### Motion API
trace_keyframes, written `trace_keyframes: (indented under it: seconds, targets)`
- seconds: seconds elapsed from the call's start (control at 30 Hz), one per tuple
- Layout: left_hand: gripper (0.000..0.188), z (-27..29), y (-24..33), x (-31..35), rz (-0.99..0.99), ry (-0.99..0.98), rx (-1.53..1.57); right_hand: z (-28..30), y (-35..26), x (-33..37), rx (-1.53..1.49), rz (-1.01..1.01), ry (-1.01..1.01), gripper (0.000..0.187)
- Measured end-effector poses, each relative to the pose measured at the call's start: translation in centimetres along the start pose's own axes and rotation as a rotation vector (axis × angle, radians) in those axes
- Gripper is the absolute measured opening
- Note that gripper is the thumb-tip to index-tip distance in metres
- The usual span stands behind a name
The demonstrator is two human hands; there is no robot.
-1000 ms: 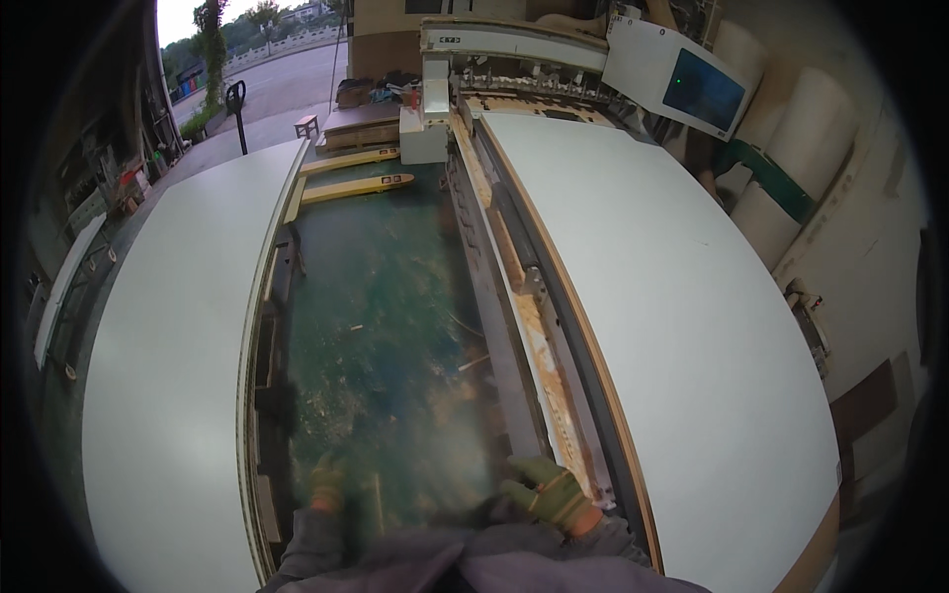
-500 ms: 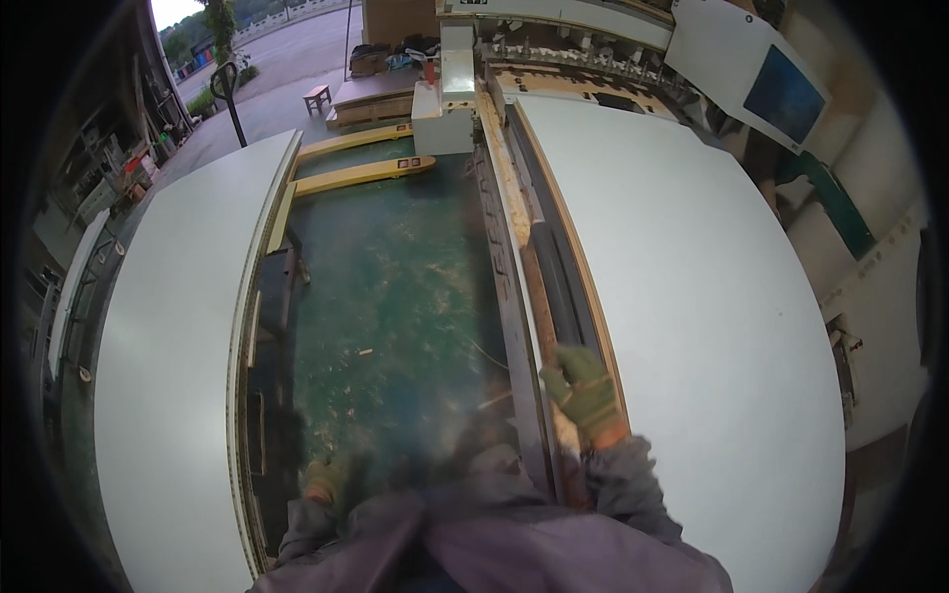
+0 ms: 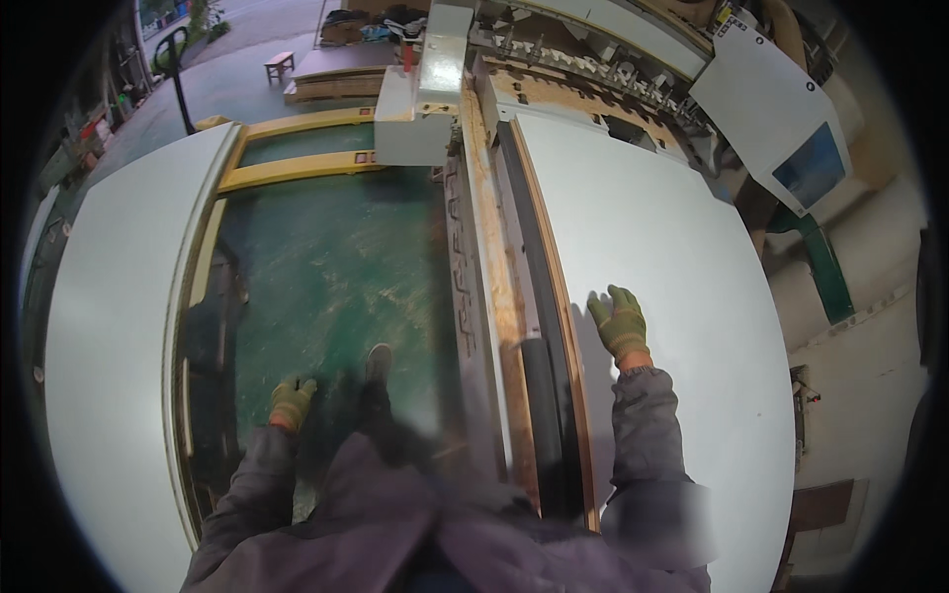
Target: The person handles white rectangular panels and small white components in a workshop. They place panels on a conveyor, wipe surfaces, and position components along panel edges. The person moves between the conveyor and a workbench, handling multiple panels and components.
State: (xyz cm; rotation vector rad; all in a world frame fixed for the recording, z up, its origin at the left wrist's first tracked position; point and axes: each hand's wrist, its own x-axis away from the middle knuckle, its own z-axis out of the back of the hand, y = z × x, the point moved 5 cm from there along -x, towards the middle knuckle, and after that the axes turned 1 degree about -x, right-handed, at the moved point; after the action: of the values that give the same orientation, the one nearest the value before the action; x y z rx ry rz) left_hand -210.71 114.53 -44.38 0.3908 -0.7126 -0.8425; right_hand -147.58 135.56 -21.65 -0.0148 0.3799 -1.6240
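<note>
My right hand (image 3: 621, 324), in an olive-green work glove, is over the large white board (image 3: 682, 296) on the right, near its brown left edge. Its fingers are apart and nothing is in them; whether they touch the board I cannot tell. My left hand (image 3: 293, 403), gloved alike, hangs above the green floor (image 3: 326, 287), beside the stack of white boards (image 3: 119, 326) on the left. Its fingers look loosely spread and hold nothing. A black roller (image 3: 547, 415) runs along the right board's left side, next to a sawdust-covered rail (image 3: 502, 287).
Yellow pallet-truck forks (image 3: 297, 170) cross the far end of the aisle, with the truck's black handle (image 3: 176, 79) behind. A white machine housing (image 3: 415, 124) stands ahead. A control panel with a screen (image 3: 811, 166) juts in at far right. My shoe (image 3: 378, 363) is on the floor.
My right hand has moved from the roller beside the board to above the board's white surface. My left hand has come forward. The view has shifted forward along the aisle.
</note>
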Motion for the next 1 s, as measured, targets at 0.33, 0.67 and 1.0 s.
trace_keyframes:
  seconds: [0.33,0.67,1.0]
  targets:
    - [0.069,-17.8,27.6,-37.0,-0.501,-0.219,-0.298,-7.0,0.7,-9.0,0.145,-0.218,0.145,0.048]
    - [0.053,-39.8,44.2,-56.7,-1.111,0.023,-0.73,-5.7,4.4,-6.0,0.071,-0.343,0.011,0.058]
    - [0.059,-48.9,41.4,-63.7,-0.794,-0.909,-0.224,-8.2,-2.1,-11.7,0.268,-0.108,0.107,0.071]
